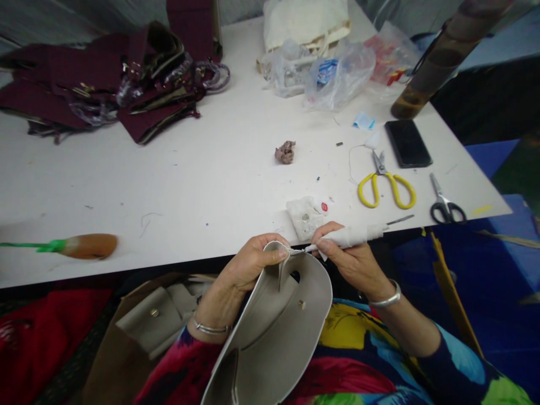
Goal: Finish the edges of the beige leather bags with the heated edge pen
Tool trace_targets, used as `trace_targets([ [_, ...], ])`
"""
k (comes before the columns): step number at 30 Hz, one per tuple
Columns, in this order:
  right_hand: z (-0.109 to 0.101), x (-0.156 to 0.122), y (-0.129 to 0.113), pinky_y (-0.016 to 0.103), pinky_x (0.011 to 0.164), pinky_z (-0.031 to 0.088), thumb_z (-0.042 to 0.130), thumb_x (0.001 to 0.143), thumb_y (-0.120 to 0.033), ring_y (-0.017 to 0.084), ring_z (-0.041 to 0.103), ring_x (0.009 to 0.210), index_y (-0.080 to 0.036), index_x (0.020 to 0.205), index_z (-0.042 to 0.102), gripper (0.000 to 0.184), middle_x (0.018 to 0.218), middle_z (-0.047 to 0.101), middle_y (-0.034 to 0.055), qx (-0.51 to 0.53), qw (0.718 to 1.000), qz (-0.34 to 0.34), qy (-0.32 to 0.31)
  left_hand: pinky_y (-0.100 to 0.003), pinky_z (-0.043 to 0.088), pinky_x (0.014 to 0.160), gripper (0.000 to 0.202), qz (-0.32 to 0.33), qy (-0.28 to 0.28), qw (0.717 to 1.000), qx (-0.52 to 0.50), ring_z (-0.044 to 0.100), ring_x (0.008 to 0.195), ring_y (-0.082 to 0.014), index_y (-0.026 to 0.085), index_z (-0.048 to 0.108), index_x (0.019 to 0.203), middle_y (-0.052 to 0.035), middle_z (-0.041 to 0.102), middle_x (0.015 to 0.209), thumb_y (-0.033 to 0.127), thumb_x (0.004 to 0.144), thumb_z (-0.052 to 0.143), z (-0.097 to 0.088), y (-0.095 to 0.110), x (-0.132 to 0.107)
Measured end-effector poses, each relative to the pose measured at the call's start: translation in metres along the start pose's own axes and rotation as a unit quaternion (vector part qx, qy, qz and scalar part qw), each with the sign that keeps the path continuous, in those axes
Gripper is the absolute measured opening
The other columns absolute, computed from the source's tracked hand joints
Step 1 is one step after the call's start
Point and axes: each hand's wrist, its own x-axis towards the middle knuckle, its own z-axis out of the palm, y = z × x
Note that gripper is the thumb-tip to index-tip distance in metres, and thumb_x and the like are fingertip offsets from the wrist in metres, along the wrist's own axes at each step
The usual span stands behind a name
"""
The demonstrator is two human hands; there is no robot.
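My left hand (253, 264) has its thumb and fingers closed on the rim of a light grey handbag body (291, 332), which hangs open over my lap. A cut-out slot and a small gold stud show on the bag. In my right hand (354, 264) is a white-wrapped, pen-like tool (352, 236), held slanting, its narrow end at the bag's rim near my left thumb. Whether the tip touches the rim is too small to tell. A thin metal piece (400, 219) lies in line with the tool's rear; I cannot tell if they join.
Yellow-handled scissors (382, 183), black scissors (447, 208) and a phone (408, 144) lie on the white table's right side, below a tall bottle (447, 62). Maroon bags (97, 79) are heaped back left. An orange-brown tool (90, 246) lies front left. Grey pieces (156, 315) sit in a box below.
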Motion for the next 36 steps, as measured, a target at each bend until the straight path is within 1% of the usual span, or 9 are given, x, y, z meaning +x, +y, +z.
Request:
trace_targets([
  [7,0.006,0.004,0.001,0.029,0.067,0.054,0.063,0.102,-0.046,0.015,0.064,0.066,-0.019,0.092,0.067,0.028,0.074,0.066,-0.0002,0.006,1.000,0.024,0.008,-0.026,0.047,0.056,0.041,0.002,0.001,1.000,0.004,0.060,0.055,-0.0145,0.015,0.069,0.082,-0.0028,0.070,0.068,0.037,0.060,0.096,0.008,0.003,-0.005],
  [13,0.012,0.005,0.009,0.029,0.069,0.055,0.062,0.103,-0.043,0.015,0.064,0.068,-0.020,0.094,0.067,0.025,0.077,0.066,-0.0002,-0.007,0.999,0.016,0.036,-0.025,0.043,0.058,0.041,0.038,0.035,0.999,0.013,0.057,0.057,-0.0130,0.016,0.067,0.084,0.0001,0.066,0.068,0.040,0.064,0.094,0.016,-0.003,-0.009],
  [16,0.013,0.002,0.012,0.031,0.077,0.055,0.063,0.103,-0.040,0.016,0.065,0.079,-0.020,0.097,0.068,0.021,0.086,0.069,0.0017,-0.046,0.997,-0.045,0.029,-0.024,0.042,0.060,0.040,0.065,0.067,0.995,0.022,0.056,0.059,-0.0123,0.016,0.066,0.084,0.0010,0.065,0.070,0.040,0.066,0.092,0.018,-0.006,-0.011],
  [18,0.013,-0.001,0.012,0.032,0.081,0.054,0.064,0.104,-0.038,0.017,0.066,0.087,-0.021,0.102,0.069,0.018,0.094,0.071,0.0036,-0.089,0.989,-0.115,-0.028,-0.024,0.041,0.060,0.041,0.072,0.084,0.994,0.016,0.056,0.060,-0.0127,0.016,0.065,0.084,0.0012,0.065,0.069,0.039,0.065,0.093,0.016,-0.007,-0.014],
  [22,0.010,-0.009,0.002,0.036,0.080,0.053,0.062,0.105,-0.034,0.020,0.066,0.090,-0.024,0.106,0.073,0.014,0.095,0.074,0.0052,-0.254,0.922,-0.253,-0.142,-0.024,0.039,0.058,0.044,0.067,0.099,0.993,0.011,0.055,0.057,-0.0126,0.017,0.063,0.085,0.0025,0.062,0.065,0.040,0.062,0.094,0.010,-0.007,-0.019],
  [25,0.009,-0.016,-0.006,0.036,0.080,0.053,0.065,0.103,-0.032,0.021,0.069,0.092,-0.026,0.107,0.072,0.011,0.095,0.076,0.0051,-0.289,0.900,-0.296,-0.137,-0.024,0.040,0.058,0.042,0.071,0.114,0.991,0.021,0.054,0.056,-0.0120,0.017,0.063,0.085,0.0031,0.062,0.064,0.039,0.064,0.093,0.011,-0.005,-0.024],
  [30,0.017,-0.021,-0.010,0.038,0.096,0.053,0.059,0.106,-0.025,0.022,0.069,0.110,-0.025,0.127,0.064,0.022,0.121,0.074,0.0088,-0.168,0.960,-0.219,-0.045,-0.026,0.044,0.064,0.038,0.105,0.127,0.985,0.051,0.056,0.063,-0.0143,0.018,0.064,0.085,0.0016,0.064,0.071,0.039,0.067,0.091,0.019,-0.009,-0.032],
  [33,0.029,-0.022,-0.009,0.031,0.086,0.054,0.063,0.104,-0.029,0.018,0.068,0.094,-0.023,0.120,0.063,0.018,0.107,0.073,0.0059,-0.104,0.986,-0.124,-0.032,-0.026,0.045,0.068,0.033,0.145,0.142,0.973,0.107,0.056,0.067,-0.0157,0.019,0.066,0.086,0.0005,0.064,0.075,0.042,0.074,0.086,0.022,-0.016,-0.039],
  [36,0.037,-0.025,-0.007,0.025,0.071,0.049,0.071,0.098,-0.036,0.014,0.060,0.074,-0.022,0.108,0.061,0.020,0.089,0.065,-0.0005,-0.076,0.995,-0.058,-0.024,-0.027,0.045,0.075,0.023,0.204,0.177,0.941,0.204,0.056,0.074,-0.0179,0.020,0.069,0.087,-0.0004,0.065,0.078,0.040,0.082,0.081,0.027,-0.023,-0.048],
])
